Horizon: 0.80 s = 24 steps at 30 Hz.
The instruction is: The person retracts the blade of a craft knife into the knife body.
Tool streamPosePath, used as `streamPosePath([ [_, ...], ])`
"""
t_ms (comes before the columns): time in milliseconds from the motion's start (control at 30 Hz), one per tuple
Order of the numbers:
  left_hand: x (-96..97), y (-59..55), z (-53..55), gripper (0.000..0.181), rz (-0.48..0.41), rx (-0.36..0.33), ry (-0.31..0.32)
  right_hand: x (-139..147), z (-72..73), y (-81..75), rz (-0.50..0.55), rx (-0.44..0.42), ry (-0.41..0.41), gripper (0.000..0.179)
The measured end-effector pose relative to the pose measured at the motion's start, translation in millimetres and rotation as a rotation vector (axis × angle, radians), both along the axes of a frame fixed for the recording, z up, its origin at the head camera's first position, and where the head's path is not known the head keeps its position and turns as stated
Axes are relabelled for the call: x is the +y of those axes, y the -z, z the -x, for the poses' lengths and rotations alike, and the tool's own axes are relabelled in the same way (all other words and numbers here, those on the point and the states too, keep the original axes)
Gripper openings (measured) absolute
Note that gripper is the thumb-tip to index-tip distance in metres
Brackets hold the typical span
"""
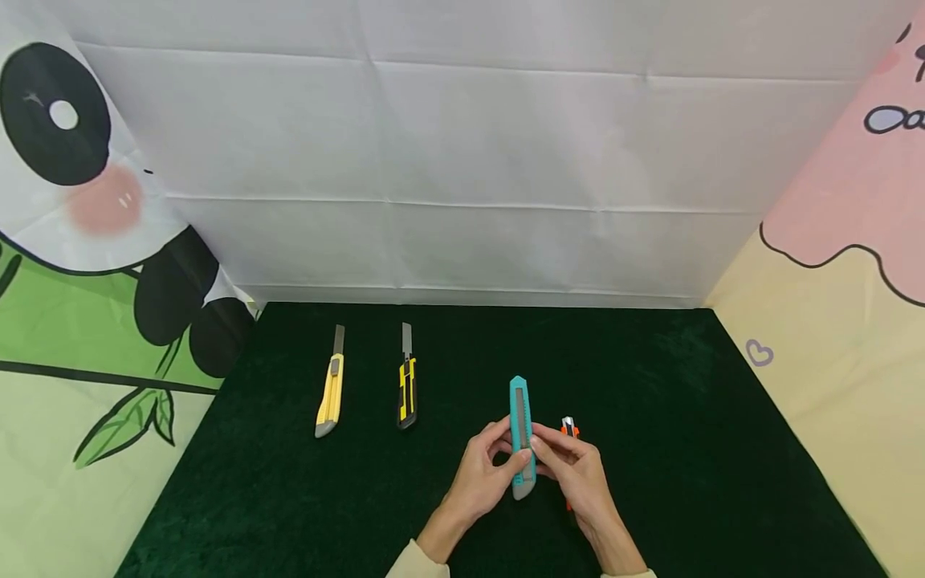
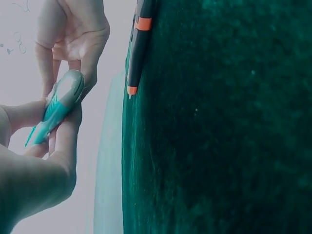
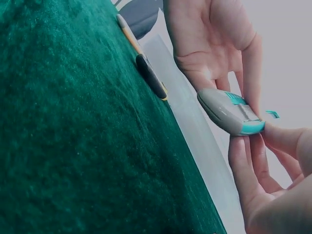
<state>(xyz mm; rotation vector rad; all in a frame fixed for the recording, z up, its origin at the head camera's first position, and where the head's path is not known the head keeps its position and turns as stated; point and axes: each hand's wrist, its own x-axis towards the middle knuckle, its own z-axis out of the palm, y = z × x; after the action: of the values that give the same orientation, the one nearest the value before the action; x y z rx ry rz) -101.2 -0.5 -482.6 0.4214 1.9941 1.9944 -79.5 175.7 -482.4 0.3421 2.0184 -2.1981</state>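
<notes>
A teal utility knife [image 1: 519,409] with a grey end cap is held upright between both hands, above the cloth. No blade shows past its teal tip in the head view. My left hand [image 1: 482,470] pinches its left side, thumb on the front near the slider. From the other side my right hand [image 1: 582,479] pinches it with thumb and fingers. In the right wrist view the knife's grey end [image 3: 219,109] points toward the camera. An orange and black utility knife [image 1: 570,428] lies on the cloth, largely hidden behind my right hand.
On the left half of the dark green cloth [image 1: 253,490] lie a yellow utility knife [image 1: 332,393] and a black and yellow one [image 1: 408,393], both with blades out. A white sheet [image 1: 462,160] hangs behind, with printed panels at both sides.
</notes>
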Motion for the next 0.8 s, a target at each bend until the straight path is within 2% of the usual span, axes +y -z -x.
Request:
streamPosePath([
  [467,-0.9,1.7,0.2,0.049,0.028,-0.026,0.029,0.9,-1.3,3.3,-0.039,0.017,0.001,0.041],
  [800,-5.3,3.0,1.1,0.047,0.104,-0.063,-0.007,0.6,-3.1,7.6,-0.066,0.021,0.002,0.039],
])
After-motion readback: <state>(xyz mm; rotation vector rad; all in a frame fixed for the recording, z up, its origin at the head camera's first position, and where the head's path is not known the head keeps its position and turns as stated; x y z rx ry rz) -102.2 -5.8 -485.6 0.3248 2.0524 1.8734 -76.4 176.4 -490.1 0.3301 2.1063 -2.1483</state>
